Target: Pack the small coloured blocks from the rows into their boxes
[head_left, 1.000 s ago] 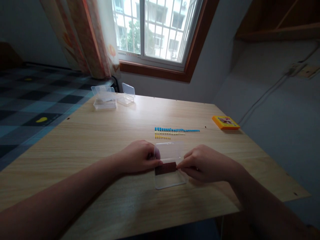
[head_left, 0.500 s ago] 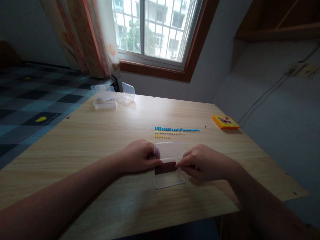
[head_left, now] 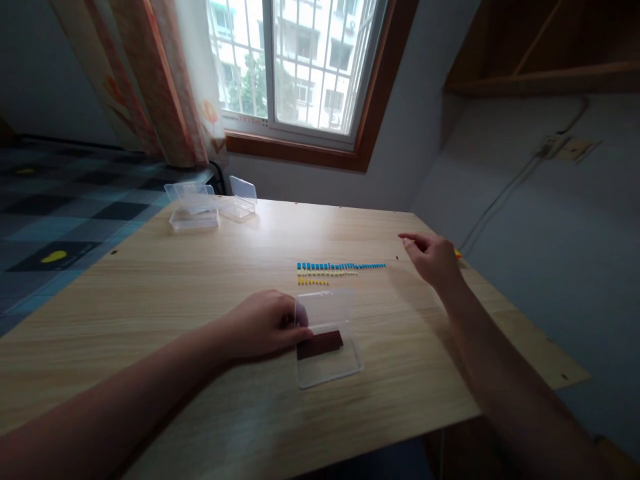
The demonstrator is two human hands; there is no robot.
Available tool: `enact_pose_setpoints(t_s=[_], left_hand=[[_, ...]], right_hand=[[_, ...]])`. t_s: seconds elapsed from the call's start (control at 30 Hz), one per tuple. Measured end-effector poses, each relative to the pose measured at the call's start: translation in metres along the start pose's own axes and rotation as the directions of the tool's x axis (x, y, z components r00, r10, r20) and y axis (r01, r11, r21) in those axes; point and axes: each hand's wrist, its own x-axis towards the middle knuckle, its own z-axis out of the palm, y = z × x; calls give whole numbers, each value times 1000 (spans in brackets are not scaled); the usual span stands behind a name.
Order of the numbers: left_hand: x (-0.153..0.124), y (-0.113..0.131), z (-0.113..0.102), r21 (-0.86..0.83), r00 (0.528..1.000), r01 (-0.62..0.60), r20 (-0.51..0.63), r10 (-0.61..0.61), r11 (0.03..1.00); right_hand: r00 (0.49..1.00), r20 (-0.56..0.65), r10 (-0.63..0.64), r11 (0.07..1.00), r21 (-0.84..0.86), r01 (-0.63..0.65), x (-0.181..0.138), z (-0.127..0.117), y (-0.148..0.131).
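A clear plastic box (head_left: 330, 380) lies on the table with its lid raised, and dark red pieces (head_left: 320, 343) are packed tightly inside it. My left hand (head_left: 273, 321) grips the box's left side, thumb over the edge by the red pieces and fingers behind the lid. Out over the table to the right, my right hand (head_left: 429, 257) is raised with thumb and index finger pinched; whether a small piece sits at the fingertips I cannot make out. Behind the box run rows of small pieces: blue (head_left: 340, 266), pale cream (head_left: 325, 273) and yellow (head_left: 313, 282).
Two open clear boxes, a larger one (head_left: 194, 219) and a smaller one (head_left: 243, 210), stand at the table's far left corner. An orange-yellow box (head_left: 458, 254) is mostly hidden behind my right hand. The wooden table (head_left: 200, 293) borders a bed (head_left: 65, 213) on the left.
My right hand has left the red pieces in the box and moved up and right, toward the table's far right. My left hand keeps its grip. The whole view has shifted slightly.
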Motion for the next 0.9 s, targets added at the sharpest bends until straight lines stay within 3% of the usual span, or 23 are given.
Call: enact_pose_setpoints(t_s=[0.23, 0.5, 0.7, 0.9], left_hand=[[1, 1, -1, -15, 1000, 22, -18, -22, 1000], [0, 4, -2, -14, 999, 43, -10, -43, 999], [1, 3, -2, -13, 999, 29, -14, -30, 999], [-1, 1, -1, -18, 1000, 18, -9, -18, 1000]], right_hand=[[957, 170, 235, 962, -184, -203, 19, 25, 48], [915, 233, 330, 914, -323, -247, 20, 42, 45], [927, 226, 299, 927, -300, -226, 18, 38, 32], [955, 289, 69, 997, -53, -56, -3, -16, -11]])
